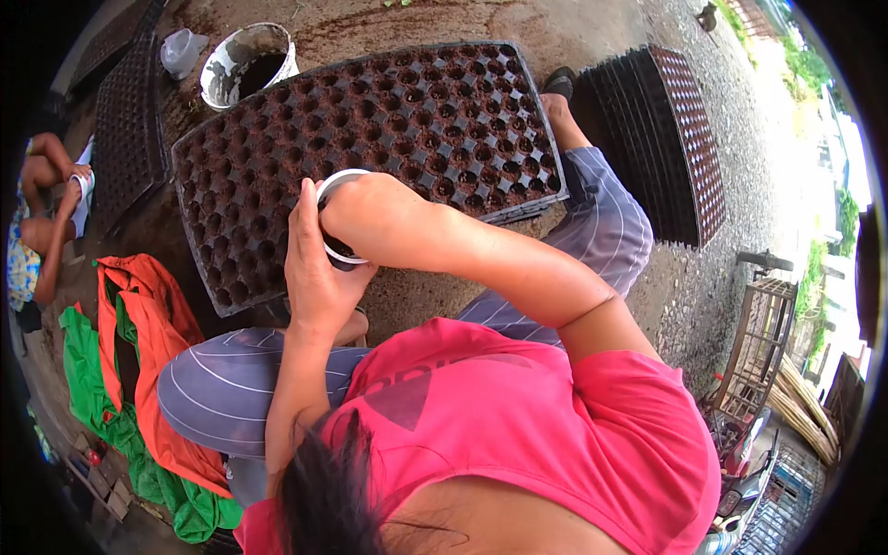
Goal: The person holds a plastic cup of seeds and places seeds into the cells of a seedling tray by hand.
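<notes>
My left hand (313,268) is wrapped round the outside of a white cup (347,260), holding it tilted above the near edge of a black seedling tray (513,88). Inside the cup's mouth is my right hand (363,215), its fingers hidden by the rim and by the back of the hand. Something dark shows low in the cup; I cannot tell exactly what. Brown soil-like material lies across the tray, and many of its cells show round hollows.
A white bucket (216,81) with dark contents and a whitish plastic bag (180,54) stand beyond the tray. Stacked seedling trays (638,139) rise at right; another tray (129,139) lies left, beside a seated person (51,217). Orange cloth (153,347) and green cloth (83,370) lie nearby.
</notes>
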Tool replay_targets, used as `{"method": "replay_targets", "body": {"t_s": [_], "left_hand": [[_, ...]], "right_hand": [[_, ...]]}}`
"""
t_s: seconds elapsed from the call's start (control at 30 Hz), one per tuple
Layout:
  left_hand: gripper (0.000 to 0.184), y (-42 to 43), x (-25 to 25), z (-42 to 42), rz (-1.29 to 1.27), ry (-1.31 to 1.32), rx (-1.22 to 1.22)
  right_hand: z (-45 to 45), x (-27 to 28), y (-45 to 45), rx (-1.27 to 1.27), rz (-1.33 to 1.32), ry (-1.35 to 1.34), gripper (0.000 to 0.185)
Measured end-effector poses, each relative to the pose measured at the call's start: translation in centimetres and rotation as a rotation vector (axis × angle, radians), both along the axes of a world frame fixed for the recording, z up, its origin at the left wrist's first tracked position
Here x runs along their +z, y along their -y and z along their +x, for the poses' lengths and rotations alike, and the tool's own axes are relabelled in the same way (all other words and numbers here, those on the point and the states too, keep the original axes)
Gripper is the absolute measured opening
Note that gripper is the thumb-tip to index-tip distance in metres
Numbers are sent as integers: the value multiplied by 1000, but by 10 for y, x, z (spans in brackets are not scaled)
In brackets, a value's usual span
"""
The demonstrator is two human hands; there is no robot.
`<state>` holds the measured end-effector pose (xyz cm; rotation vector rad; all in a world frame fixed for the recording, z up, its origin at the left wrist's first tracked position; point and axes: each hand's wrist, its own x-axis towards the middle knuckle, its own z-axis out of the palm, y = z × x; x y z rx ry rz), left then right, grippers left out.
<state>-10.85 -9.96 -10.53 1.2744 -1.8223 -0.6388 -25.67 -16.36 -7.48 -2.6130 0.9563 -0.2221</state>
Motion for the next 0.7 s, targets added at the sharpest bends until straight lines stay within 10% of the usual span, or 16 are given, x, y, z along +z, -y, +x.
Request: {"method": "replay_targets", "body": {"t_s": [0.27,0.7], "left_hand": [[117,2,0,6,35,-2,51],[117,3,-4,5,38,-9,36]], "right_hand": [[-92,4,82,-522,107,115,18],[-116,-41,99,-568,173,11,25]]}}
